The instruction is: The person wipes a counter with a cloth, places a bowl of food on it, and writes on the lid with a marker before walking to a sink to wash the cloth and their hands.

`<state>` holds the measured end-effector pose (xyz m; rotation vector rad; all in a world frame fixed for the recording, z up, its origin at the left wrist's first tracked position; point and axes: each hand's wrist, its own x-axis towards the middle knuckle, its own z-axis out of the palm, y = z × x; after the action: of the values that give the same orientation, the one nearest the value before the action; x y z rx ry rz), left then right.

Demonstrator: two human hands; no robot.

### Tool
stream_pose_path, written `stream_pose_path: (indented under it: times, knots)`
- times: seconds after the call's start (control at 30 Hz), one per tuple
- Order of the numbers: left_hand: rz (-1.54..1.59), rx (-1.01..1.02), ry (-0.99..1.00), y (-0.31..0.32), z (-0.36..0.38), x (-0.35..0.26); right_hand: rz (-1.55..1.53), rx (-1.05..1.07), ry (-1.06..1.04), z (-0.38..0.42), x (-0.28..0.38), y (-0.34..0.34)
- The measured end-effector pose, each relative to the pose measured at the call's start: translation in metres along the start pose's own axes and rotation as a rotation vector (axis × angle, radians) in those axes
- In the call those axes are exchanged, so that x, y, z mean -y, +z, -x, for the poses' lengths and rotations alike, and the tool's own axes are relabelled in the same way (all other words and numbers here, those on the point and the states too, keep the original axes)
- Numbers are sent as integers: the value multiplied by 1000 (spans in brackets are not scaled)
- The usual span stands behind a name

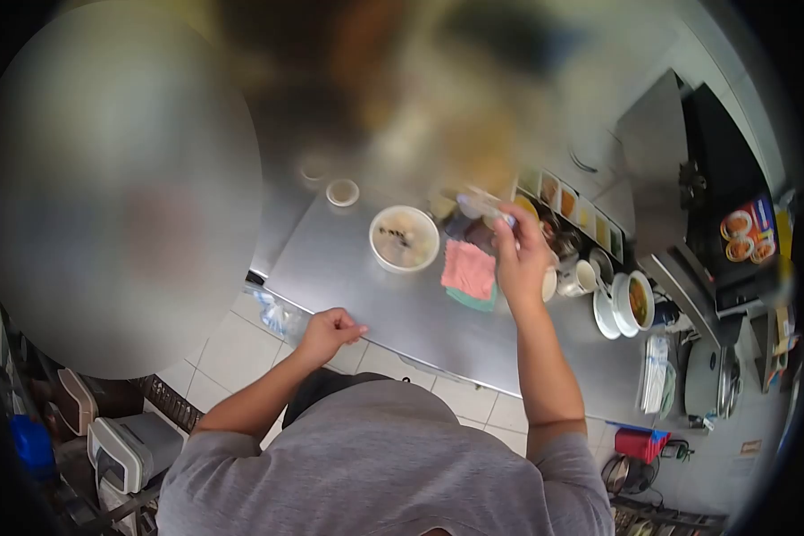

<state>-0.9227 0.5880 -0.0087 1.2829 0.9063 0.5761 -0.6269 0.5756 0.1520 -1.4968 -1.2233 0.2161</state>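
My right hand (523,255) is raised over the steel counter (330,255), fingers closed around a small clear plastic thing (486,204) whose exact kind I cannot make out. Just below it lie a pink cloth (469,268) and a green cloth (473,299), one on the other. To the left of the cloths stands a white round bowl (405,239) with pale food and dark bits inside. At the counter's front edge my left hand (329,334) is loosely curled, with nothing visible in it. A small white cup (342,192) sits beyond the bowl.
Along the right stand a row of topping trays (581,210), a white mug (581,278) and a white bowl of soup (639,299). Stacked white packets (654,371) lie at the right end. A blurred round shape covers the left of the view. Bins (138,451) stand on the floor.
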Motion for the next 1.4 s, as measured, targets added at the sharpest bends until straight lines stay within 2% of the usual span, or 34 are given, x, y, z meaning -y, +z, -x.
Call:
stream_pose_path:
  times: [0.03, 0.1, 0.17, 0.27, 0.3, 0.37, 0.4, 0.43, 0.5, 0.57, 0.63, 0.67, 0.77, 0.83, 0.87, 0.9, 0.97, 1.03, 1.1, 1.17, 1.23, 1.4]
  knots:
    - [1, -8, 8, -17, 1, -2, 164, 30, -144, -23, 2, 24]
    - [113, -119, -163, -54, -1, -6, 359, 2, -273, -70, 9, 78]
    - [143, -141, -105, -95, -8, 3, 395, -18, -435, -126, -20, 135]
    - [84, -238, -100, -164, -13, 3, 548, -40, -380, -207, -60, 211]
    - [40, -312, -103, -188, -17, 4, 555, -40, -389, -239, -88, 237]
    - [18, -381, -117, -237, -21, 11, 769, -70, -462, -296, -144, 280]
    - [17, -376, -121, -260, -22, 10, 859, 39, -322, -312, -146, 294]
    - [39, -413, -146, -281, -23, 9, 863, 43, -315, -322, -139, 306]
    - [65, -449, -183, -316, -29, 6, 723, 172, 170, -340, -129, 328]
    - [135, -529, -184, -340, -34, 7, 720, 234, 125, -376, -228, 348]
    - [143, -512, -192, -356, -42, 11, 1071, 251, 70, -381, -261, 357]
    - [167, -508, -184, -359, -47, 9, 1019, 293, 194, -374, -228, 353]
    - [179, -437, -194, -358, -62, 3, 896, -39, 88, -299, -82, 356]
    - [135, -381, -173, -350, -76, -5, 683, 194, -292, -250, -92, 335]
    - [166, -316, -125, -347, -83, -3, 658, 247, -218, -212, -83, 318]
    - [143, -237, -136, -343, -90, -7, 630, 290, -144, -169, -44, 304]
    - [91, -165, -107, -327, -110, -17, 529, 392, 155, -96, -8, 266]
    - [9, -23, -32, -306, -128, -34, 423, 233, 176, -22, -6, 226]
    - [-20, 121, 44, -278, -143, -52, 407, 110, 449, 39, 2, 183]
    - [-56, 253, 111, -237, -149, -76, 446, -31, 543, 88, 9, 145]
    - [-80, 359, 184, -192, -148, -95, 482, -84, 662, 130, 15, 110]
    - [-126, 644, 220, -56, -103, -113, 456, -253, 722, 224, 25, 34]
